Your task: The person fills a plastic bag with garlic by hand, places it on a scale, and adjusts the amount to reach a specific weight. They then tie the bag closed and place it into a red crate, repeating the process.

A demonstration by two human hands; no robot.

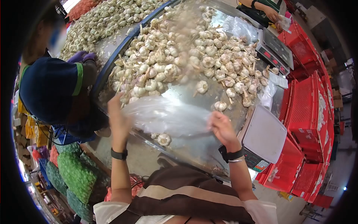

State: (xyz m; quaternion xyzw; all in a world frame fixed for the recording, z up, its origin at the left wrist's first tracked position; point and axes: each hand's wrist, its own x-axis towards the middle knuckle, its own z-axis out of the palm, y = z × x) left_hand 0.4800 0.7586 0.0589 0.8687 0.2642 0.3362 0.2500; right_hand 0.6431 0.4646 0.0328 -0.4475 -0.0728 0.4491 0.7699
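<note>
A clear plastic bag (167, 115) is stretched sideways between my hands, above the metal table (186, 149). My left hand (118, 114) is at the bag's left end, its fingers smeared by motion. My right hand (222, 125) pinches the bag's right end. Beyond the bag lies a large heap of garlic bulbs (156, 67), partly blurred in the middle. One bulb (163, 139) lies just below the bag, near the table's front edge.
A scale (263, 134) stands at my right, another (274, 50) farther back. Red crates (307, 108) line the right side. More plastic bags (240, 28) lie at the back. A co-worker (52, 89) in dark clothing is at left; another person's hand (273, 15) is at top right.
</note>
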